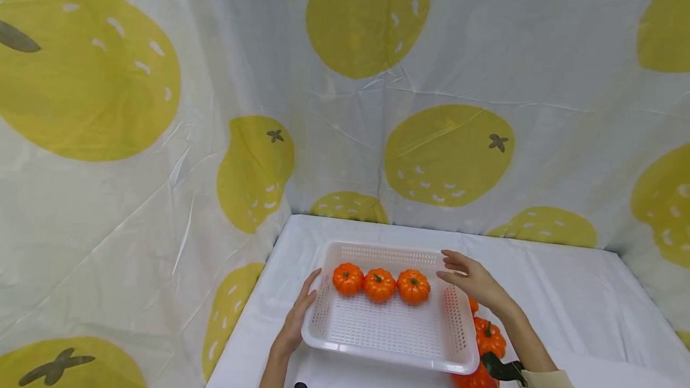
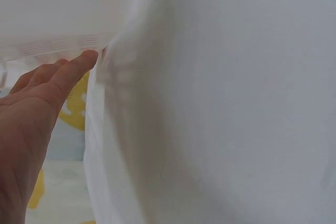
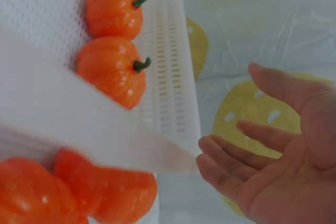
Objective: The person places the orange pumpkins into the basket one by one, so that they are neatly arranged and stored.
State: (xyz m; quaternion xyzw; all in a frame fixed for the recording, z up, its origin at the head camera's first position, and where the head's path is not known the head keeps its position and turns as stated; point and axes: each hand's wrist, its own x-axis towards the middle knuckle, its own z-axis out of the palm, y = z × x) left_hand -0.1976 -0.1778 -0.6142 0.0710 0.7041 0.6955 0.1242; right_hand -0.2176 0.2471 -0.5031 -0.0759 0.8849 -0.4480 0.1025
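A white plastic basket (image 1: 388, 357) with slotted walls holds three small orange pumpkins in a row toward its far side: a left one (image 1: 347, 279), a middle one (image 1: 380, 285) and a right one (image 1: 413, 287). At the basket's left wall is my left hand (image 1: 296, 319), fingers extended along the outside; the left wrist view shows its fingertips right at the wall. My right hand (image 1: 474, 280) is by the far right corner, its fingers loosely spread and nothing in them. Its lower fingertips (image 3: 210, 166) are right at the basket's corner in the right wrist view.
More orange pumpkins lie outside the basket along its right side, one (image 1: 489, 338) beside the wall and another (image 1: 477, 378) nearer the front. A white cloth (image 1: 571, 298) covers the table. Fruit-printed curtains (image 1: 345, 100) hang behind and at the left.
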